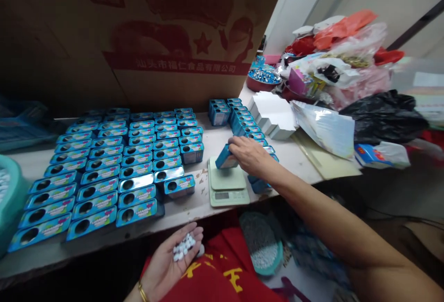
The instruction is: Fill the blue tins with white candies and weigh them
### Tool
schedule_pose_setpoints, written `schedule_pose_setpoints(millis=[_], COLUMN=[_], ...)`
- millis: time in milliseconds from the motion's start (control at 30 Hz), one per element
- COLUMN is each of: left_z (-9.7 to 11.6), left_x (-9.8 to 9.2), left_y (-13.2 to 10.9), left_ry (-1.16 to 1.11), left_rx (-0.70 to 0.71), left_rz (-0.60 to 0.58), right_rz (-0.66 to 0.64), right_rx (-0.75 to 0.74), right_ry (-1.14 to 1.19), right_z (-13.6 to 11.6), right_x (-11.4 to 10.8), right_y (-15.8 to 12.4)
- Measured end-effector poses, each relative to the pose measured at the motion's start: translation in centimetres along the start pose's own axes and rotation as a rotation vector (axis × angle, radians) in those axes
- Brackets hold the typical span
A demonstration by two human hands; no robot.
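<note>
Head view: blue tin [224, 158] in right hand [252, 156], over pale scale [227, 187]

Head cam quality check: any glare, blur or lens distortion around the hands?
Head view: wide-angle bowing bends the table edge and stretches the corners; soft glare on the tin lids; the cardboard box sits in shadow; far right edge looks smeared. The right hand on the blue tin over the scale, and white tablets in the left hand, read clearly.
</note>
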State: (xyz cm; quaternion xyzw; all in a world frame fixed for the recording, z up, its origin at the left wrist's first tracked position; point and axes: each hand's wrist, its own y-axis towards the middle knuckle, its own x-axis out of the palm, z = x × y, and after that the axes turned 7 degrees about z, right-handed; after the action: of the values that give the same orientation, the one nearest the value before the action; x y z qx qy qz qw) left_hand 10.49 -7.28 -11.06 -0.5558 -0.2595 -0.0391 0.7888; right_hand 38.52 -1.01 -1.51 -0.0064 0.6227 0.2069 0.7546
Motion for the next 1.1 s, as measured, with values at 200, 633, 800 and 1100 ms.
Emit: schedule_pose_setpoints(millis=[200, 633, 800, 1100], left_z=[-0.8, -2.3, -2.7, -2.4], left_x=[0.4, 2.5, 2.3, 2.4], left_y=[-0.6, 1.0, 1.1, 1.0], left_ry=[0.035, -0.102, -0.044, -0.030], left_rx=[-0.042, -0.172, -0.239, -0.205], left_rz=[-0.054, -0.239, -0.275, -0.212], right_rz=[-0.058, -0.073, -0.089, -0.217], right_rx=[-0.041, -0.081, -0.187, -0.127], right_ry=[0.093, 0.402, 0.377, 0.551], right_z=[-2.6, -16.5, -15.8, -14.6], right_x=[-0.4, 0.9, 1.0, 0.7], right_y=[-3.0, -9.2, -10.4, -9.0])
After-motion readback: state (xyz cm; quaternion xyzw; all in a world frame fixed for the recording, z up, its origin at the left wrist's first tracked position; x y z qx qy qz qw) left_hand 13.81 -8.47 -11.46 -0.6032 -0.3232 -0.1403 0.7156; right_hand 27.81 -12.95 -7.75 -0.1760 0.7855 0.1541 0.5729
